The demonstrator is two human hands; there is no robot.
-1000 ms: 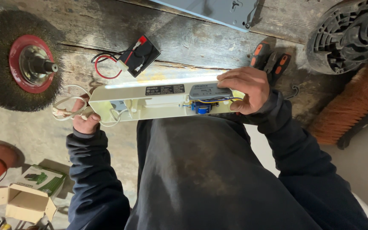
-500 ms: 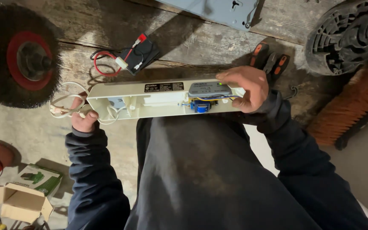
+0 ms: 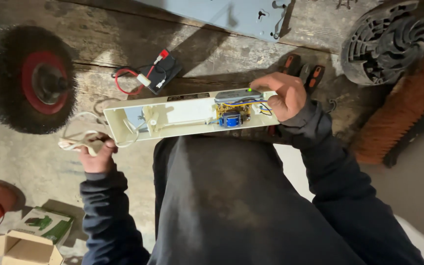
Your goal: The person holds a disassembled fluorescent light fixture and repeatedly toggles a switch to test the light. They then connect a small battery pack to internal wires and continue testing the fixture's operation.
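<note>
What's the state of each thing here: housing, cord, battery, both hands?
Cream lamp housing: open, circuit board exposed, green light lit.
White cord: bundled, gripped in left hand.
Right hand: gripping the housing's end.
Small black battery: lying on the bench, red lead attached.
Wire brush wheel: lying flat on the bench.

i hold a long cream plastic light housing [image 3: 182,115] level across my lap, open side facing up. inside its right part sits a yellow circuit board [image 3: 232,112] with a blue component [image 3: 230,119] and thin blue and yellow wires; a small green light glows at the upper edge. a grey part lies along the top edge above the board. the left part is mostly bare, with a white clip standing in it. white cord [image 3: 82,137] loops out from the left end, bunched in my grasp.
</note>
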